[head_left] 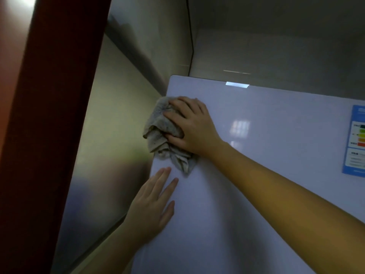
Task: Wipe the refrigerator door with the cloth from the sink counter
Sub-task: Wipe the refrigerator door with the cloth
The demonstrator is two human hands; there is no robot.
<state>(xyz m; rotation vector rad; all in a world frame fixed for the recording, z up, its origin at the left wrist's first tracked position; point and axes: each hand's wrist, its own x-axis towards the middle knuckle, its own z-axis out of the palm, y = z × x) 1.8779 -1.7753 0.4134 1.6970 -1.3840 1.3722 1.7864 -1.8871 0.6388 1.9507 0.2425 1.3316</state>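
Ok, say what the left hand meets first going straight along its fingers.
Probably the crumpled grey cloth: the left hand lies flat on the glossy white refrigerator door, fingers aimed at the cloth's lower corner.

The refrigerator door (256, 155) looks smooth and glossy, mirroring light. The cloth (164, 135) is matt, crumpled grey fabric. The label (355, 139) looks like shiny printed paper.

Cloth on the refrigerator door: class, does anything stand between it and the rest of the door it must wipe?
Yes. The left hand lies flat on the refrigerator door just below the cloth, which the right hand holds near the top left corner. Rightward, only the blue label at the door's edge.
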